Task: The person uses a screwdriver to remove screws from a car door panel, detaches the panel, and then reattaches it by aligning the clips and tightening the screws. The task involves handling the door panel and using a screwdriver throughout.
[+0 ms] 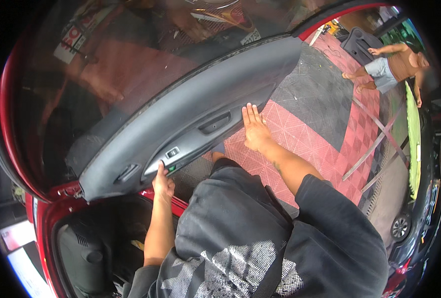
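A dark grey car door panel (190,111) lies on the inner side of an open red door. My left hand (164,186) is at the lower edge of its armrest, fingers curled and one digit pressed up against the silver-grey trim. Just above that hand sits a window switch (172,152). A small green piece (171,169) shows beside the fingertips; its kind is unclear. My right hand (254,128) rests with straight fingers on the panel's lower edge, past the pull-handle recess (215,125). An inner door handle (127,172) is near the hinge end.
Door glass (116,69) with reflections spans the upper left. Below it is the car's dark interior (89,248). Red and grey floor tiles (305,139) lie to the right. A person (394,67) walks near another dark panel (360,45). A dark car (419,218) stands at far right.
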The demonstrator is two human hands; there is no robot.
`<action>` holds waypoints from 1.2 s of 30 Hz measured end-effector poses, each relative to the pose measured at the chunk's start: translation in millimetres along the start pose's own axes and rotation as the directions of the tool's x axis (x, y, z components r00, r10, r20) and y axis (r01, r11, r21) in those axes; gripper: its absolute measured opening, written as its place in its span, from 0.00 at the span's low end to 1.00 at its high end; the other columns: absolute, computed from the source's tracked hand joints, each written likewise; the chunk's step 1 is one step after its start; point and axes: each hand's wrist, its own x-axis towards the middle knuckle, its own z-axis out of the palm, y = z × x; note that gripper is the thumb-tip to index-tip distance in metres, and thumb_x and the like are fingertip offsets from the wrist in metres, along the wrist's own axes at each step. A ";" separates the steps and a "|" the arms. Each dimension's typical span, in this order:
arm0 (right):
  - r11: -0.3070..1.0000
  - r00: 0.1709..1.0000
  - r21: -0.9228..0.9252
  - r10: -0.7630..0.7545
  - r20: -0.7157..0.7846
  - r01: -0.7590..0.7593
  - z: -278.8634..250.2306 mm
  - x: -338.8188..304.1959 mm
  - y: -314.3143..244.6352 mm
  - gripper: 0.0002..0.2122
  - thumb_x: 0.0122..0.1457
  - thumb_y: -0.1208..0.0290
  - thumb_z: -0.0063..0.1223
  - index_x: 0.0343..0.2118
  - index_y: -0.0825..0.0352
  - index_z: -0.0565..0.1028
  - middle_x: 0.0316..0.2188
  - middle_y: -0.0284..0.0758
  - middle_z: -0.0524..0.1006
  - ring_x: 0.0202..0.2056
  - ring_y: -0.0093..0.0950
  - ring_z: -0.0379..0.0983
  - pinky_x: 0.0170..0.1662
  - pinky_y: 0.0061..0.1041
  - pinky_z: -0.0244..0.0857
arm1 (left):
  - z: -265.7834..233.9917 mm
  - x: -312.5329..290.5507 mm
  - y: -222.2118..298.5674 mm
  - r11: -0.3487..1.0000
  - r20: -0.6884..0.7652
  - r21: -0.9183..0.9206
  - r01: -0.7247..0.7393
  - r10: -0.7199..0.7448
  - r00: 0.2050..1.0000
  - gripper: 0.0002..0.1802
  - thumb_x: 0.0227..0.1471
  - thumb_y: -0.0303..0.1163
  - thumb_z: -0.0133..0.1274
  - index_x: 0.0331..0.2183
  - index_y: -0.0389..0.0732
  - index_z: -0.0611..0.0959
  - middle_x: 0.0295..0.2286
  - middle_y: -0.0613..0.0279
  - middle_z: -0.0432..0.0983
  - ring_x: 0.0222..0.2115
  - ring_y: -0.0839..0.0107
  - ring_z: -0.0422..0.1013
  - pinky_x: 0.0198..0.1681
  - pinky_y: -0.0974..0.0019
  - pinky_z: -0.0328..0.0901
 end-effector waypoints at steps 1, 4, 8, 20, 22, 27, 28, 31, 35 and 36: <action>1.000 1.000 -0.004 -0.010 0.007 0.010 -0.3 -2.0 3.9 0.52 0.52 0.76 0.62 0.75 0.70 0.38 0.77 0.46 0.35 0.77 0.42 0.32 0.77 0.45 0.38 | 1.3 -7.3 -1.2 1.000 -0.020 0.031 -0.006 0.007 1.000 0.42 0.50 0.63 0.69 0.45 0.33 0.76 0.16 0.79 0.49 0.11 0.82 0.46 0.14 0.73 0.41; 1.000 1.000 -0.002 -0.006 -0.014 0.006 3.2 -0.5 6.7 0.51 0.53 0.75 0.61 0.75 0.70 0.38 0.77 0.46 0.36 0.77 0.41 0.32 0.77 0.46 0.40 | -0.2 -5.0 0.5 0.998 0.014 0.017 0.062 -0.062 0.998 0.41 0.49 0.63 0.69 0.44 0.34 0.76 0.16 0.79 0.46 0.11 0.82 0.44 0.16 0.72 0.41; 0.998 0.999 -0.053 -0.021 -0.043 0.019 17.0 3.9 9.6 0.49 0.55 0.75 0.60 0.75 0.70 0.39 0.77 0.47 0.37 0.77 0.43 0.33 0.76 0.46 0.44 | -1.7 2.2 3.1 0.990 0.025 0.135 0.044 -0.047 0.999 0.39 0.53 0.63 0.66 0.44 0.34 0.77 0.17 0.79 0.47 0.12 0.82 0.45 0.16 0.71 0.41; 0.950 0.960 -0.193 -0.266 -0.088 0.245 -1.8 9.6 -32.3 0.47 0.56 0.67 0.62 0.73 0.76 0.46 0.75 0.52 0.45 0.76 0.45 0.38 0.78 0.42 0.36 | 16.8 5.8 -6.8 0.991 0.090 -0.098 0.088 -0.079 0.993 0.43 0.51 0.66 0.66 0.47 0.36 0.75 0.16 0.78 0.48 0.11 0.81 0.46 0.16 0.71 0.41; 0.949 0.945 -0.117 -0.305 -0.116 0.292 22.3 1.6 -57.8 0.48 0.55 0.67 0.62 0.73 0.76 0.44 0.75 0.54 0.44 0.77 0.44 0.37 0.78 0.41 0.35 | 25.2 0.2 -14.0 0.987 0.124 -0.070 0.147 -0.138 0.983 0.40 0.48 0.67 0.67 0.43 0.41 0.76 0.17 0.80 0.49 0.11 0.82 0.45 0.15 0.73 0.41; 0.960 0.958 -0.116 -0.266 -0.105 0.254 30.4 -4.8 -77.1 0.45 0.57 0.69 0.55 0.73 0.77 0.43 0.75 0.54 0.43 0.77 0.46 0.36 0.77 0.45 0.34 | 23.0 1.8 -13.6 0.997 0.086 0.071 -0.002 -0.004 0.996 0.35 0.47 0.62 0.71 0.43 0.43 0.80 0.21 0.73 0.65 0.16 0.78 0.60 0.18 0.68 0.54; 0.954 0.964 -0.171 -0.259 -0.063 0.245 28.8 -2.9 -80.7 0.45 0.57 0.69 0.55 0.73 0.77 0.43 0.75 0.54 0.43 0.77 0.47 0.36 0.77 0.45 0.34 | 22.1 4.6 -12.2 0.995 0.099 0.092 -0.024 0.015 0.995 0.37 0.47 0.61 0.71 0.46 0.41 0.80 0.24 0.70 0.70 0.19 0.76 0.65 0.20 0.66 0.59; 0.897 0.966 -0.380 -0.255 -0.035 0.223 36.6 10.8 -83.6 0.50 0.53 0.68 0.61 0.74 0.76 0.42 0.76 0.54 0.41 0.76 0.49 0.37 0.77 0.44 0.37 | 34.9 7.6 -25.9 0.996 -0.029 0.058 -0.065 0.067 0.997 0.53 0.47 0.60 0.72 0.61 0.32 0.74 0.57 0.47 0.73 0.51 0.57 0.71 0.51 0.46 0.67; 0.852 0.925 -0.359 -0.359 0.127 0.381 2.0 3.8 -114.1 0.43 0.58 0.68 0.57 0.73 0.75 0.49 0.76 0.52 0.44 0.76 0.47 0.40 0.77 0.44 0.36 | 23.5 2.6 -16.0 0.998 0.008 0.055 -0.001 0.000 1.000 0.50 0.45 0.65 0.71 0.54 0.32 0.79 0.47 0.50 0.76 0.38 0.61 0.71 0.39 0.52 0.66; 0.820 0.870 -0.296 -0.479 0.116 0.490 -1.6 8.6 -128.7 0.43 0.58 0.68 0.57 0.73 0.75 0.49 0.76 0.51 0.44 0.76 0.46 0.40 0.77 0.43 0.37 | 23.7 1.0 -18.1 0.998 -0.009 0.053 -0.042 0.043 0.999 0.48 0.44 0.67 0.70 0.50 0.32 0.80 0.39 0.54 0.76 0.30 0.65 0.68 0.31 0.56 0.63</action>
